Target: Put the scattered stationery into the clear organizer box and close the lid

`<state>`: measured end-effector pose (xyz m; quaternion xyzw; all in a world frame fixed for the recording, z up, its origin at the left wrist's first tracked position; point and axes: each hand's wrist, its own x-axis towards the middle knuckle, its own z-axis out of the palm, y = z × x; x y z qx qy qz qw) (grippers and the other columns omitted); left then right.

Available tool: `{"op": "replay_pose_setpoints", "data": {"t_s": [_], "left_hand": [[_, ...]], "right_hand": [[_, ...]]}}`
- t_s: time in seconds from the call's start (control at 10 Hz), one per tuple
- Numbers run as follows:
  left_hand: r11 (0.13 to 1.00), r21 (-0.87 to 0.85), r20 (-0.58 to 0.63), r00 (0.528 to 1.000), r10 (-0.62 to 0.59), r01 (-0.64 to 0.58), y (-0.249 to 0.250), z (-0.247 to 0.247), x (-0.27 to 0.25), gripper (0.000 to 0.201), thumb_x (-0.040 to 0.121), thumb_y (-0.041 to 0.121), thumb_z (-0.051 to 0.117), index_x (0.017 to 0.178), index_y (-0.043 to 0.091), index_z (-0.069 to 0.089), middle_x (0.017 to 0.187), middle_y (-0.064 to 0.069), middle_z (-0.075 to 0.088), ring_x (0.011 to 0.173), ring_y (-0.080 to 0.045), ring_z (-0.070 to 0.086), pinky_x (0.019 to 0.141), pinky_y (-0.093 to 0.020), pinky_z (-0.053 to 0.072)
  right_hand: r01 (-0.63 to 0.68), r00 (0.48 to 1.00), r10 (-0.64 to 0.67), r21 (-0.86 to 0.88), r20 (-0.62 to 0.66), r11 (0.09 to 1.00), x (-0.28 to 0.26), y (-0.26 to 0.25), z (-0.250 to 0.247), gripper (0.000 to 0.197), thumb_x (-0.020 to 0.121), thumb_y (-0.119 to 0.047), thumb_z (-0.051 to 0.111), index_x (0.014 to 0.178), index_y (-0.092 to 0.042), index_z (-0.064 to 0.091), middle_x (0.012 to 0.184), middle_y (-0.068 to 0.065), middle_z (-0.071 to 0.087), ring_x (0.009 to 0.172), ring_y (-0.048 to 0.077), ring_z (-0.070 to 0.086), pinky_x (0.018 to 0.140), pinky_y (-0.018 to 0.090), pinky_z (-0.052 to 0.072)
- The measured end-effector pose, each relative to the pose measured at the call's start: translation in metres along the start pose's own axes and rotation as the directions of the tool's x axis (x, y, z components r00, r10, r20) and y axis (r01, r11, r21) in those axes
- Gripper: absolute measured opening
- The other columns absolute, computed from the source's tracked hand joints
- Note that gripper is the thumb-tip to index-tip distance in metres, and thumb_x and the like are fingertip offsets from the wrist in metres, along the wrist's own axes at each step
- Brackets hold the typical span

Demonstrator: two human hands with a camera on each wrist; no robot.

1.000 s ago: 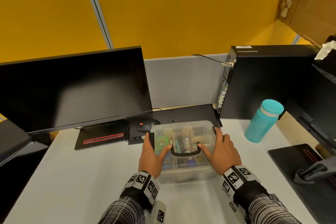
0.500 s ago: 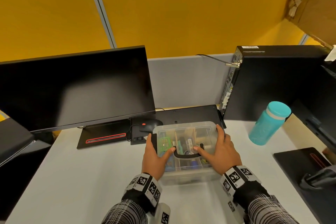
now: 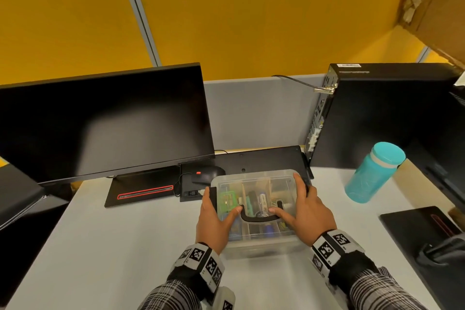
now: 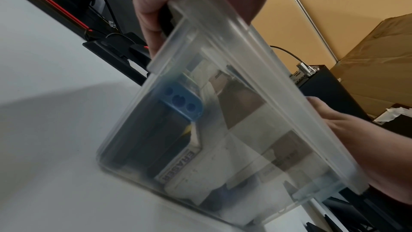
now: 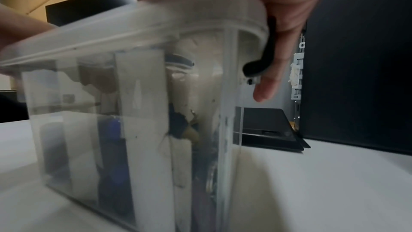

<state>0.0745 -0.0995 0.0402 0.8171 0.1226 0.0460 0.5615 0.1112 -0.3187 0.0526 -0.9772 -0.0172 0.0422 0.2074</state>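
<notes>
With the lid [image 3: 254, 181] on and stationery [image 3: 263, 202] inside, the box [image 3: 261, 244] sits on the desk [image 3: 125, 246] between the grips, long axis running left grip [image 3: 214, 221] to right grip [image 3: 309, 216], each flat on the lid, fingers [image 5: 265, 85] curled over an end latch [image 5: 258, 61]; latching unclear.

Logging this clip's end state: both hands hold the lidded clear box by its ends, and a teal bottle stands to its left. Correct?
Not quite. The head view shows the teal bottle to the right of the clear box, not the left. The rest holds: the left hand and right hand hold the lidded box by its ends.
</notes>
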Motion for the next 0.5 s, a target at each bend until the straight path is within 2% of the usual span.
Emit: {"op": "replay_pose_setpoints", "data": {"t_s": [0.1,0.2,0.3,0.4,0.5], "left_hand": [[1.000,0.002,0.009,1.000,-0.023,0.023,-0.001,0.001,0.001,0.066,0.078,0.030,0.072,0.130,0.034,0.031,0.126,0.006,0.056,0.109,-0.011,0.058,0.093,-0.041,0.053],[1.000,0.010,0.019,1.000,-0.017,0.017,0.001,0.000,0.001,0.068,0.079,0.030,0.071,0.132,0.032,0.029,0.127,0.005,0.054,0.108,-0.009,0.055,0.094,-0.037,0.052],[0.998,0.051,0.022,0.999,-0.028,0.027,0.003,-0.003,-0.002,0.073,0.079,0.036,0.070,0.137,0.030,0.025,0.125,0.008,0.052,0.106,-0.008,0.055,0.095,-0.037,0.051],[0.999,0.048,0.077,0.997,-0.023,0.020,0.004,-0.008,-0.004,0.074,0.085,0.036,0.064,0.143,0.028,0.019,0.125,0.013,0.048,0.110,-0.008,0.053,0.094,-0.029,0.049],[0.997,-0.050,0.187,0.981,-0.048,0.058,-0.004,-0.021,-0.019,0.057,0.091,0.046,0.049,0.141,0.033,0.024,0.130,0.017,0.045,0.120,-0.005,0.047,0.100,-0.024,0.041]], "right_hand": [[-0.036,0.999,0.037,0.104,-0.007,0.994,0.001,0.002,0.001,0.102,0.068,-0.077,0.052,0.145,-0.032,0.003,0.139,0.009,0.034,0.115,0.027,0.053,0.088,0.040,0.053],[-0.048,0.998,0.055,0.223,-0.026,0.974,0.004,0.006,0.003,0.101,0.064,-0.075,0.059,0.142,-0.032,0.012,0.139,0.005,0.032,0.116,0.025,0.052,0.089,0.042,0.054],[-0.078,0.995,0.091,0.299,-0.029,0.951,-0.002,0.005,0.003,0.091,0.070,-0.066,0.063,0.140,-0.028,0.019,0.140,0.003,0.033,0.114,0.025,0.053,0.091,0.042,0.052],[-0.111,0.992,0.130,0.534,0.002,0.838,-0.014,0.010,0.000,0.080,0.077,-0.060,0.060,0.140,-0.031,0.021,0.143,0.003,0.040,0.122,0.026,0.051,0.099,0.044,0.046],[-0.115,0.993,0.106,0.646,0.053,0.755,-0.044,0.018,-0.009,0.079,0.083,-0.056,0.050,0.146,-0.033,0.009,0.151,-0.004,0.028,0.135,0.020,0.036,0.111,0.044,0.029]]}}
